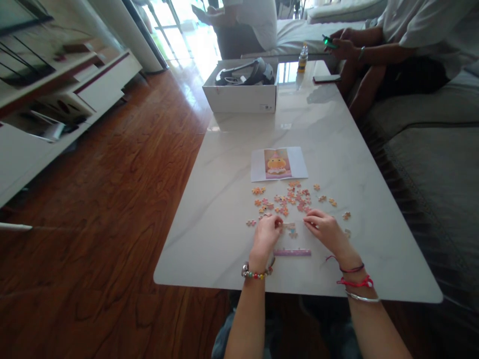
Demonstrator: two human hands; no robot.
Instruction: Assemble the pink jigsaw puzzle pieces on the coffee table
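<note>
Hands (266,234) (325,230) pinch puzzle pieces (289,227); loose pieces (292,199), reference picture (279,163) beyond.

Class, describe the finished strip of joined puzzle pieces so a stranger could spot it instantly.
Start at the white marble table. Near its front edge, between the left hand and right hand, lies the joined strip. Unlike the loose pieces scattered beyond, it forms one straight pink-lilac bar.

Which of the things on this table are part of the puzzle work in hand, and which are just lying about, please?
In use: left hand and right hand at the loose puzzle pieces; joined pink strip; reference picture.

Lying about: white box with headset, bottle, phone.
</note>
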